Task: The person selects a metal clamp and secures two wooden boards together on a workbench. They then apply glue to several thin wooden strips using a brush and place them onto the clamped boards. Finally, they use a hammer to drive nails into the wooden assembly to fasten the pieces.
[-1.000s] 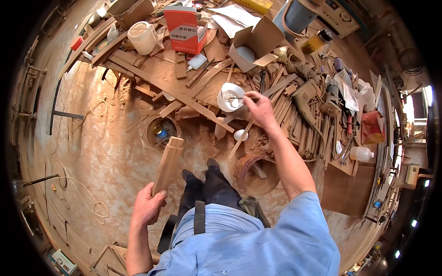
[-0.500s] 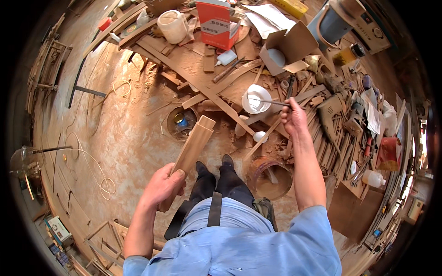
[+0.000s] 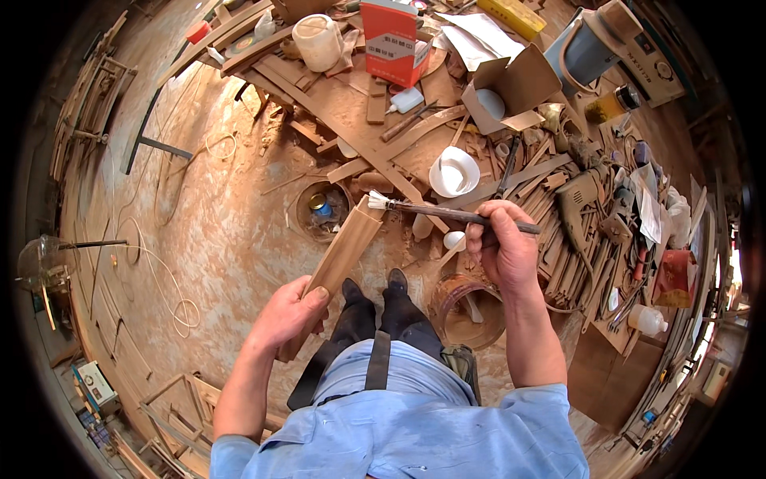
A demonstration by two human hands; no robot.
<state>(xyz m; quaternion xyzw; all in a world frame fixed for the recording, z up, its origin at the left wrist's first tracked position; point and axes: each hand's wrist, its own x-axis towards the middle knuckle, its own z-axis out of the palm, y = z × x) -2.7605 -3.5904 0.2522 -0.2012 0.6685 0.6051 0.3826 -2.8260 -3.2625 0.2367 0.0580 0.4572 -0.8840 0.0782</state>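
The brush (image 3: 455, 214) has left the cup (image 3: 439, 184) for the wood's (image 3: 343, 255) far end, right hand (image 3: 511, 249) pinching its handle, left hand (image 3: 287, 317) wrapped round the wood's near part, so work apparently shifts there.

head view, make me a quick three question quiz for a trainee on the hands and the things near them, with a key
1. Which hand holds the brush?
2. Fill in: the left hand grips a long piece of ____.
3. True or false: the white cup is held by neither hand.

Key:
1. The right hand.
2. Wood.
3. True.
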